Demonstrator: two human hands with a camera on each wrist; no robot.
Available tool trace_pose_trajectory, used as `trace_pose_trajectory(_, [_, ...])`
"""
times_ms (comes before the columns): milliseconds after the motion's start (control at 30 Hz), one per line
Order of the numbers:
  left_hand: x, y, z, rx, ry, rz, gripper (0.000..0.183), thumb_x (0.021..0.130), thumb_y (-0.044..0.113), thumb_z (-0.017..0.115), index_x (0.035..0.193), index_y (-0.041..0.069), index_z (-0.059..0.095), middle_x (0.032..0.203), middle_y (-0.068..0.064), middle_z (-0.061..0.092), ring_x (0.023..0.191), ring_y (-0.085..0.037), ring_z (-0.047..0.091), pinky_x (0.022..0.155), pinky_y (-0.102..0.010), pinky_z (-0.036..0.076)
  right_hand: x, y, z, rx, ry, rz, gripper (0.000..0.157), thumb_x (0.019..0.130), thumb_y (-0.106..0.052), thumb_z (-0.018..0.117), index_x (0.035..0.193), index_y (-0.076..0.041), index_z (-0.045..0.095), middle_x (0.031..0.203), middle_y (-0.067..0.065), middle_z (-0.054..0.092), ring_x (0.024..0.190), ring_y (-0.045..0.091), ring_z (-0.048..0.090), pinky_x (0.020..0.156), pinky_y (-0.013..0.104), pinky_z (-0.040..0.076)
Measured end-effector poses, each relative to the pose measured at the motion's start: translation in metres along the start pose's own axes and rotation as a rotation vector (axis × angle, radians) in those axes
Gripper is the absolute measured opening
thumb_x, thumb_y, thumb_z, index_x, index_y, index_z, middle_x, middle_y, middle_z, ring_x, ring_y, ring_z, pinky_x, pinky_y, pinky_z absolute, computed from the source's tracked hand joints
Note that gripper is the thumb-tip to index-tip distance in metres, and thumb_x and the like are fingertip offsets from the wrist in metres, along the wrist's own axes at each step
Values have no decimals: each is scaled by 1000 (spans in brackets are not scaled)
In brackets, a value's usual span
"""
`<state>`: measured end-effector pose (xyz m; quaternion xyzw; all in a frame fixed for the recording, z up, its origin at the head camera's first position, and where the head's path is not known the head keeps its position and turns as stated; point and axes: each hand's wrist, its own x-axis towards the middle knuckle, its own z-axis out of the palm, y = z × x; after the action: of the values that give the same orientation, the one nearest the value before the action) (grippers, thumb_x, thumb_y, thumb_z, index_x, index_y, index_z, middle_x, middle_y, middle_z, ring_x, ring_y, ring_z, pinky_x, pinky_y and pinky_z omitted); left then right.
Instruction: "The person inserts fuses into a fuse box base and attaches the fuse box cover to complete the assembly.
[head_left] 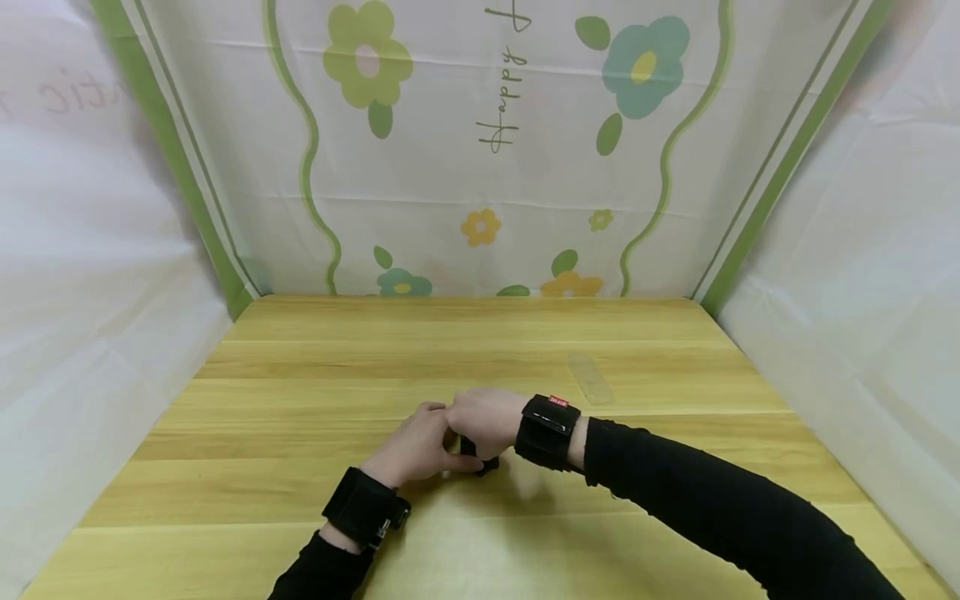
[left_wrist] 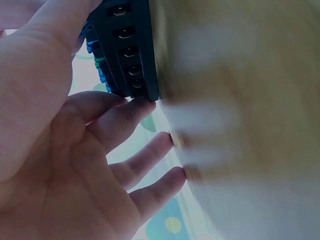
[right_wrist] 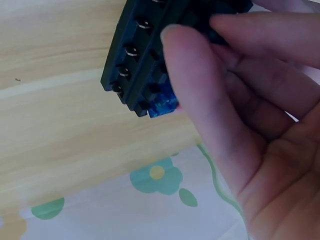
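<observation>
Black slotted block (left_wrist: 120,50) between your hands, on or just above the wooden table (head_left: 300,400); contact can't be told. Blue piece (right_wrist: 163,102) at one end of the block. Your left hand (head_left: 414,446) grips the block between thumb and fingertips, probably to steady it. Your right hand (head_left: 486,418) holds it too, thumb across the slotted side, likely for close work there; whether it also pinches a small part, can't tell. Beyond the block, to its right, a clear strip (head_left: 590,379) lies flat; farther beyond, flowered curtain (head_left: 525,179). Head view hides most of the block behind your fingers; left wrist view shows its row of metal clips (left_wrist: 125,33).
</observation>
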<state>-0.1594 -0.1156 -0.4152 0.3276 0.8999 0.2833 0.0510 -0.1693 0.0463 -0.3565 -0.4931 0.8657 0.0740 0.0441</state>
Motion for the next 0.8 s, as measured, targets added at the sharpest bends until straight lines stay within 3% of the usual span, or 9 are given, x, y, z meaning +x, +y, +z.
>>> trace_pose_trajectory(300, [1,0,-1,9,2,27,56,77,55,71,120,20,64,106,9,64,120,-30,45,106,-37,27,1,-1,-1,-41,-5,1,20,70,-21,81,83,-13,68,56,-9,44,51,7,34,47,18,29])
trace_pose_trajectory(600, [1,-2,1,0,5,17,50,77,52,74,115,22,66,103,10,63,119,-30,45,105,-37,28,2,-2,-3,-4,-25,4,19,72,-24,81,81,-13,69,55,-9,44,49,6,36,46,17,28])
trace_pose_trajectory(800, [2,-3,2,-1,20,46,42,77,52,73,108,24,67,98,15,62,114,-25,48,105,-36,27,5,-1,-1,-11,-14,4,18,70,-23,81,79,-13,69,56,-9,45,50,6,35,46,17,27])
